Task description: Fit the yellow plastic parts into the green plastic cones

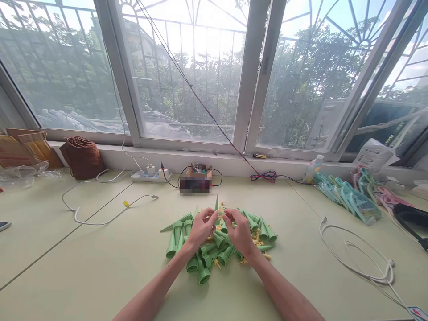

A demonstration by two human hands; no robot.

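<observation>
My left hand (203,227) is closed on a green plastic spike (216,204), its pointed tip upward. Close beside it, my right hand (238,226) has thumb and fingers pinched together. A small yellow piece seems to show between the two hands, but I cannot make out which fingers hold it. Under and around both hands lies a heap of green cone-shaped spikes (203,273) with wide, open collars. Small yellow plastic pieces (217,264) are scattered among them, mostly on the right side of the heap.
Behind the heap stand a dark box (195,184) and a power strip (150,176). White cables (354,272) coil at right, another cable (96,223) at left. A bottle (313,169) and teal plastic items (357,200) sit back right; a brown bag (82,158) back left.
</observation>
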